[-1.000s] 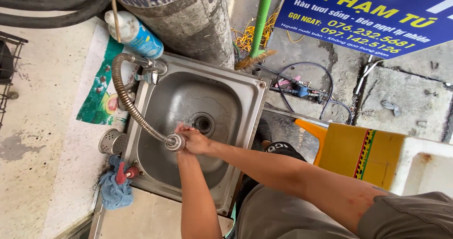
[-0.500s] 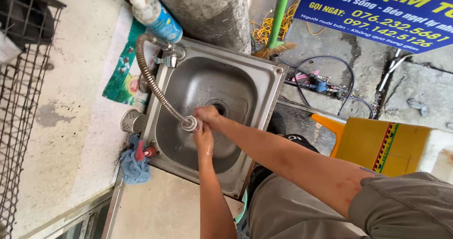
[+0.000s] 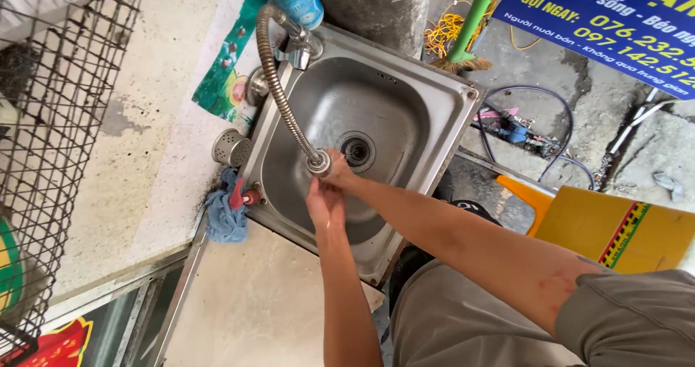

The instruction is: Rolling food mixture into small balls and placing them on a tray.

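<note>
Both my hands meet over the stainless steel sink (image 3: 434,114), just under the nozzle (image 3: 318,164) of a flexible metal faucet hose (image 3: 279,77). My left hand (image 3: 326,204) lies flat, fingers stretched toward the nozzle. My right hand (image 3: 339,173) reaches in from the right and rests against the left fingertips, next to the nozzle. Neither hand holds an object. The drain (image 3: 356,150) lies just beyond them.
A blue cloth (image 3: 224,218) and a red-handled tool (image 3: 239,195) lie at the sink's left corner, with a small perforated metal cup (image 3: 230,148) beside them. A black wire cage (image 3: 51,121) stands at left. A yellow box (image 3: 615,229) and cables (image 3: 521,132) are at right.
The view has swung so the wire cage fills the left side and the sink sits more central. My hands stay together under the nozzle, shifting slightly against each other.
</note>
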